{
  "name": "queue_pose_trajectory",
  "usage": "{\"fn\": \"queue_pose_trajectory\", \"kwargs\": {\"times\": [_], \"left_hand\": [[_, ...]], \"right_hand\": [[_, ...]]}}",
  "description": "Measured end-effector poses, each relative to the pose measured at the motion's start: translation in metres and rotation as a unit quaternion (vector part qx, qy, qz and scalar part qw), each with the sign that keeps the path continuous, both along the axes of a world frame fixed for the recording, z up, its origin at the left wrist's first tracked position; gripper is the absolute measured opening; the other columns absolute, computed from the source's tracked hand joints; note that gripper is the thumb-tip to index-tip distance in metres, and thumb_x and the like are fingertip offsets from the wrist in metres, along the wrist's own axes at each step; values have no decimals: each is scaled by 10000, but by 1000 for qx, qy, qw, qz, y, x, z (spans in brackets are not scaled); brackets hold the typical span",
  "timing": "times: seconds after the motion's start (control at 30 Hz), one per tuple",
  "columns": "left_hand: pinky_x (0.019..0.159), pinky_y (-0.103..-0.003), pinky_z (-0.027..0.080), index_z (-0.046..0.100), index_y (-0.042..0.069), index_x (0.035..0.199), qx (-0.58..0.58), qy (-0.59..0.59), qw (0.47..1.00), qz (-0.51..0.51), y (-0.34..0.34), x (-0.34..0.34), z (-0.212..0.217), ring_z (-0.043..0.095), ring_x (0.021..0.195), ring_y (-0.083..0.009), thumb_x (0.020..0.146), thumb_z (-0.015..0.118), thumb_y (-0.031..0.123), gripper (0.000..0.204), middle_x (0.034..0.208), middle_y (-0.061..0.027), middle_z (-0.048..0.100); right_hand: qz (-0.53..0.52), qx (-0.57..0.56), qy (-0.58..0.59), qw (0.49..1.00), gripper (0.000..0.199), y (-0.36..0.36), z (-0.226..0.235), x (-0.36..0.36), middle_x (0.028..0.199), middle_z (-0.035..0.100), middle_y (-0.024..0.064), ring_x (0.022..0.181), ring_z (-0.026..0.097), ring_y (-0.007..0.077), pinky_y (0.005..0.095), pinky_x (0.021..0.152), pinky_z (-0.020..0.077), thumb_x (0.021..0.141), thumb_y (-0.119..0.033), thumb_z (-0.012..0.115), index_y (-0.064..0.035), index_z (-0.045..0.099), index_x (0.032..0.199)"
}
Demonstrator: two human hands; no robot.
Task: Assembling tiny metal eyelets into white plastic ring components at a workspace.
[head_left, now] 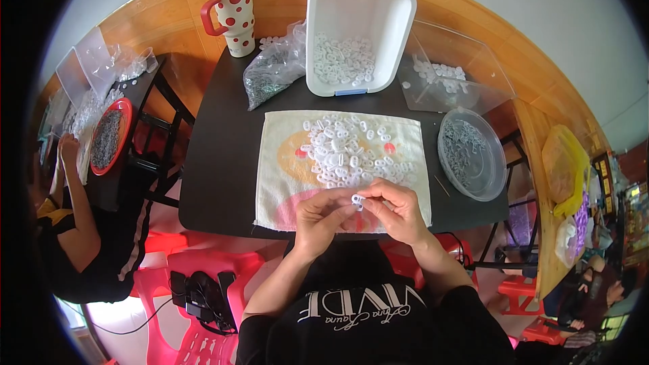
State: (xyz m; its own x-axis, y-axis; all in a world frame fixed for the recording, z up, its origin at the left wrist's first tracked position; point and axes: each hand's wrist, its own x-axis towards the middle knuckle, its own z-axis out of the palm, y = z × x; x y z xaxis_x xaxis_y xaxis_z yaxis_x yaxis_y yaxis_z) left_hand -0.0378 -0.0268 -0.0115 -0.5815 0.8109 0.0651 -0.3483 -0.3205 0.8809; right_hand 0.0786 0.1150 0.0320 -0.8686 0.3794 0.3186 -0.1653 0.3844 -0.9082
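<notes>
White and apparently plastic, the piece point(357, 199) was held above the near part of the towel point(274, 182). The left hand point(318, 223) and right hand point(400, 213) met at it, the fingers of each pinching it against the thumb. The step in hand appeared to be close two-handed handling of this single piece; the next move, by judgement, called for a light, steady pinch and small fingertip adjustments. The piece was small and rounded, with an opening in its face (whether anything was fitted there was too small to tell). Similar pieces lay in a loose pile point(341, 152) on the towel, which covered part of the black tabletop point(220, 162). At right, a bowl point(485, 174) held grey parts point(461, 138).
</notes>
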Motion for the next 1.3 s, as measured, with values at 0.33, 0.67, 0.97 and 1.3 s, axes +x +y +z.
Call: {"fn": "queue_pose_trajectory", "kwargs": {"times": [0.33,0.67,0.97,1.3], "left_hand": [[627,-223,577,685,-6,1129,24,-36,999,10,1,2,4,684,768,-102,895,661,-65,242,926,-53,709],[566,-240,544,690,-14,1062,19,-128,991,-16,6,10,18,690,695,-148,941,627,-15,137,830,-105,721],[599,-281,542,723,-6,979,49,-231,969,-75,6,5,14,691,718,-191,953,632,47,108,883,-148,731],[624,-277,553,687,-24,901,54,-261,957,-111,3,4,17,702,750,-241,951,607,35,112,902,-192,717]], "right_hand": [[-13,-63,47,997,148,-6,-3,0,847,621,81,766,601,118,232,682,482,889,83,623,59,665,1029],[-63,-66,109,990,168,-11,-8,-1,956,630,111,809,577,107,213,697,453,891,127,609,85,656,1046],[-76,-49,113,989,128,-11,-3,-2,911,648,100,681,533,62,179,590,395,877,111,627,59,672,986],[-95,-192,136,967,132,-6,-5,-4,909,646,87,777,594,98,223,680,459,837,131,644,49,669,938]]}}
